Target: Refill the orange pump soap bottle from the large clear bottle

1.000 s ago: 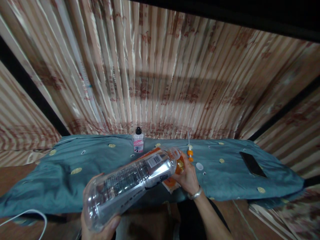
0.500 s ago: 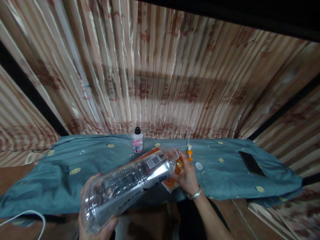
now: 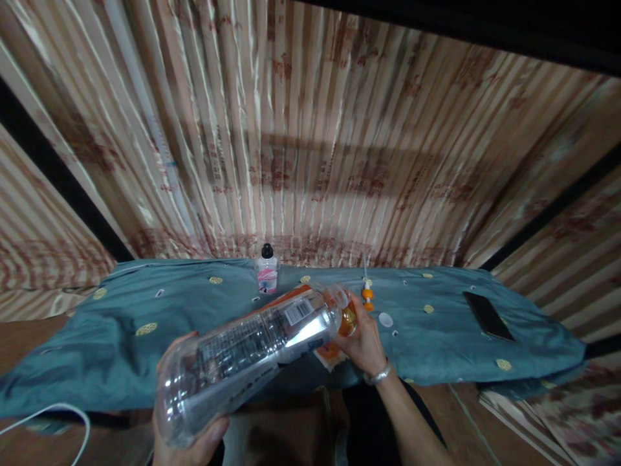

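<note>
A large clear plastic bottle [image 3: 242,359] lies tilted across the view, its neck up to the right and a barcode label on its side. My left hand [image 3: 194,443] is wrapped round the wide bottom end. At the neck, my right hand [image 3: 366,343] is closed round a see-through amber container [image 3: 348,320], mostly hidden by the fingers and the bottle. I cannot tell whether the bottle's mouth touches it. Below the hand shows an orange and white printed piece [image 3: 330,356]. Just beyond the right hand lies an orange and white pump top [image 3: 367,296] with its tube.
A small black-capped bottle with a pink label [image 3: 267,272] stands at the back of the teal bedspread [image 3: 194,304]. A white disc [image 3: 385,320] and a dark phone-like slab [image 3: 488,316] lie to the right. A white cable [image 3: 72,409] loops at lower left; pleated curtains [image 3: 310,162] hang behind.
Both hands and the large bottle keep almost the same place and tilt. The whole view has shifted very slightly; nothing was taken or let go.
</note>
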`<state>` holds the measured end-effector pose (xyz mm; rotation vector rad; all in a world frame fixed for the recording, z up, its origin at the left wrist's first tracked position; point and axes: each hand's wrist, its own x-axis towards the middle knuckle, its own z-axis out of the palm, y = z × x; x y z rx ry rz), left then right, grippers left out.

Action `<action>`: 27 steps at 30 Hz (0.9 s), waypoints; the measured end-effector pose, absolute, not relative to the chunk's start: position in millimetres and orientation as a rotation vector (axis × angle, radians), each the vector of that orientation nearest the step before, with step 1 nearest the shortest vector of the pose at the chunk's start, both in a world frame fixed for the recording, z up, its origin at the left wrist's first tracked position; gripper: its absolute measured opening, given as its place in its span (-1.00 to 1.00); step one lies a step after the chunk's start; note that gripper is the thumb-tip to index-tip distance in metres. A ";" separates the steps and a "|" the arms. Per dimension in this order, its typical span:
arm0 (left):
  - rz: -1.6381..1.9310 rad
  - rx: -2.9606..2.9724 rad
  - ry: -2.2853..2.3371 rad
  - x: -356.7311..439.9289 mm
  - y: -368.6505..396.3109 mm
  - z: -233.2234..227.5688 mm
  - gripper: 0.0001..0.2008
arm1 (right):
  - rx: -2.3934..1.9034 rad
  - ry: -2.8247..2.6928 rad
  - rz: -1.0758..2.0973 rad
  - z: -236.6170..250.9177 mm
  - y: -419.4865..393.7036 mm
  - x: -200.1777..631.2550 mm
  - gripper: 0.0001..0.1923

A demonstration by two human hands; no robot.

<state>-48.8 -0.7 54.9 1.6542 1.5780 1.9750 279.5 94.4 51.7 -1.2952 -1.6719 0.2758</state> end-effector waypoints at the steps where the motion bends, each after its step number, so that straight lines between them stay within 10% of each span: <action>1: 1.999 1.665 1.559 -46.8 -0.2 53.7 -0.16 | -1.293 -1.673 0.276 51.8 94.3 279.6 -0.15; 27: 1.982 1.716 1.572 -44.9 0.1 51.1 -0.12 | -1.275 -1.670 0.242 47.6 95.2 278.2 -0.17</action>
